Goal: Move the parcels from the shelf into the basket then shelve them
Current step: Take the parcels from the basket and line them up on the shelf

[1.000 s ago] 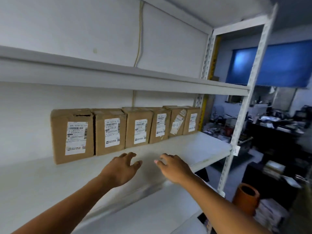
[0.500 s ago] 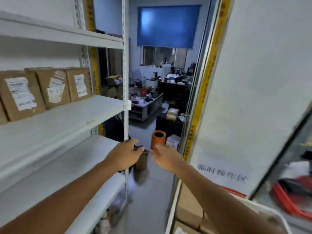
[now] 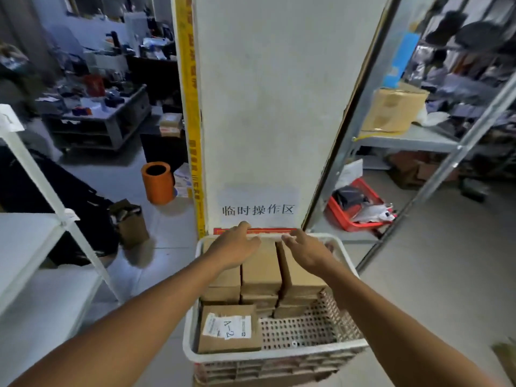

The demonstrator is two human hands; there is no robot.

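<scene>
A white perforated plastic basket (image 3: 279,354) stands in front of me, holding several brown cardboard parcels (image 3: 261,270). One parcel marked "A-2" (image 3: 229,328) lies flat at the near left of the basket. My left hand (image 3: 236,247) and my right hand (image 3: 305,251) hover over the far parcels with relaxed fingers and hold nothing. The left fingertips reach the basket's far rim.
The white shelf unit (image 3: 33,238) stands at my left. A white pillar (image 3: 268,107) rises behind the basket. An orange cylinder (image 3: 157,182) and a small brown box (image 3: 131,223) sit on the floor at left. A red crate (image 3: 354,209) lies under a metal rack at right.
My view swung from the shelf with its row of parcels rightward and down to the basket. Both hands travelled along, empty, and now hang over the parcels in the basket.
</scene>
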